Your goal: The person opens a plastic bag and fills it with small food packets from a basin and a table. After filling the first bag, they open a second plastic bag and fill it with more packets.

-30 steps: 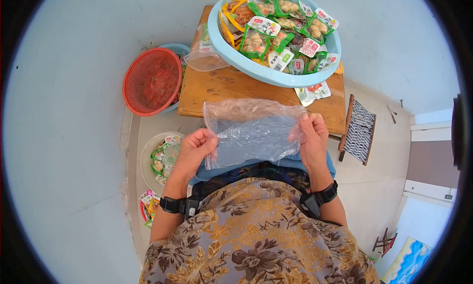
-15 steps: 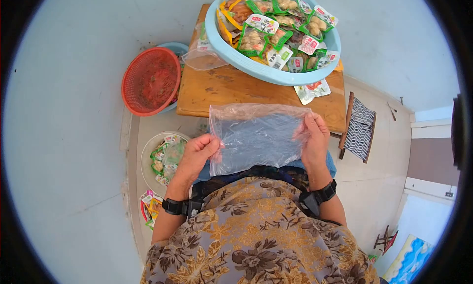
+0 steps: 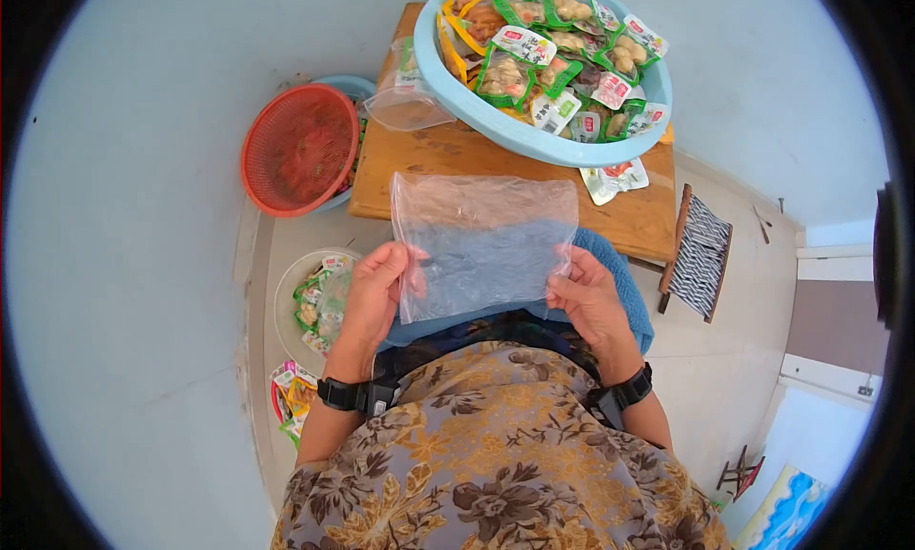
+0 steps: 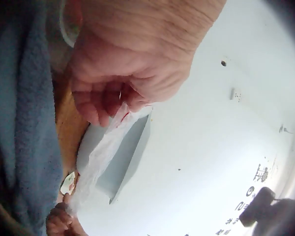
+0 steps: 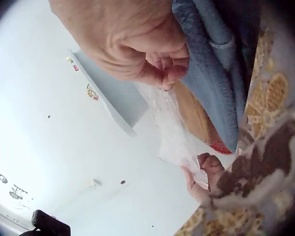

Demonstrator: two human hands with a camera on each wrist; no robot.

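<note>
A clear zip-lock bag is stretched flat between both hands in front of the body, with nothing inside it. My left hand pinches its left side between thumb and fingers. On the opposite side, my right hand pinches the lower right edge. The left wrist view shows the plastic bag running down from the left hand toward the other hand. In the right wrist view, the right hand grips the bag's edge. A blue towel lies across the lap beneath the bag.
A light-blue basin full of sealed snack packets stands on the wooden table. Another clear bag and a white packet lie beside it. At the left are a red strainer and a tub of packets. A woven stool stands right.
The bag has shifted slightly left and away from the body. My right hand has slid down from the bag's upper right corner to its lower right side; the left hand keeps its pinch.
</note>
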